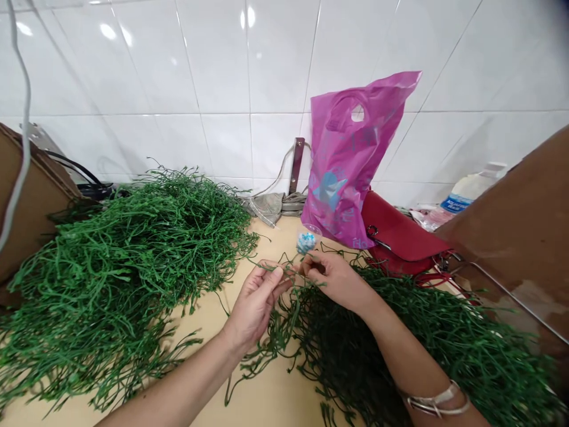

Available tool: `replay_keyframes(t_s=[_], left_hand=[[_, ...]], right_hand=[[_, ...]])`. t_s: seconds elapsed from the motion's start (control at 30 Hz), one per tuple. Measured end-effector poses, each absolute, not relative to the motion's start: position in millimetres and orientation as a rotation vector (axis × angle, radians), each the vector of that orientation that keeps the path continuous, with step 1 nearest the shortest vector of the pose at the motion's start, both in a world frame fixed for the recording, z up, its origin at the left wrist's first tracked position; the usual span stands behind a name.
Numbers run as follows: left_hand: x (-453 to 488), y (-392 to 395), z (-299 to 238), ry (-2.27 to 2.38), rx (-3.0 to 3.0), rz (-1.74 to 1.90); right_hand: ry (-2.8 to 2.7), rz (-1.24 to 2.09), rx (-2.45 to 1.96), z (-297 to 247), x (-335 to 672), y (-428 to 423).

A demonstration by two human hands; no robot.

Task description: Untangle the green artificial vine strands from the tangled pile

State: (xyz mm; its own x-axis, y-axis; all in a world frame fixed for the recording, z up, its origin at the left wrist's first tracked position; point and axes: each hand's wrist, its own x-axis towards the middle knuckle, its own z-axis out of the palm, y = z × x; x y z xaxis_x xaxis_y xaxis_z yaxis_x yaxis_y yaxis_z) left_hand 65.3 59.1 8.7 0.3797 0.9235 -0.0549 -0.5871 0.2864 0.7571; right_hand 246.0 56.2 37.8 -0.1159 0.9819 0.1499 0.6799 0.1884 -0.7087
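Between my two hands stretches a thin green artificial stem (pixel 284 268). My left hand (pixel 258 293) pinches it between thumb and fingers. From the other side, my right hand (pixel 331 276) has its fingertips closed on the same stem, close to the left fingers. Below and right of my hands spreads a pile of dark green stems (pixel 355 350), partly under my right forearm. A larger pile of bright green stems (pixel 133 249) lies to the left. Just beyond my fingers stands a small clear cup (pixel 307 238) with white and blue bits in it.
A purple plastic bag (pixel 351 160) stands against the white tiled wall (pixel 222 71). Right of it are a red handbag (pixel 400 237), a plastic bottle (pixel 466 193) and a brown panel (pixel 515 225). A cardboard box (pixel 31 196) and a hanging white cable (pixel 24 118) are at the left.
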Motion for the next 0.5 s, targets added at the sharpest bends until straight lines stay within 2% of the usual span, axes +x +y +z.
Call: replay_keyframes(t_s=[0.1,0.2,0.3,0.4,0.5], left_hand=[[63,66,3,0.686,0.806,1.137],[62,67,0,0.749,0.991,1.108],[63,63,0,0.743,1.105,1.074],[64,59,2,0.681,1.145,1.065],[65,57,3,0.627,1.127,1.067]], right_hand=[[-1.941,0.571,-1.647,56,259,42],[-1.948,0.227,-1.802,80,262,26],[-1.970,0.034,-1.641,94,250,18],[-2.070,0.279,-1.398,93,235,19],[-2.095,0.554,-1.396,84,226,25]])
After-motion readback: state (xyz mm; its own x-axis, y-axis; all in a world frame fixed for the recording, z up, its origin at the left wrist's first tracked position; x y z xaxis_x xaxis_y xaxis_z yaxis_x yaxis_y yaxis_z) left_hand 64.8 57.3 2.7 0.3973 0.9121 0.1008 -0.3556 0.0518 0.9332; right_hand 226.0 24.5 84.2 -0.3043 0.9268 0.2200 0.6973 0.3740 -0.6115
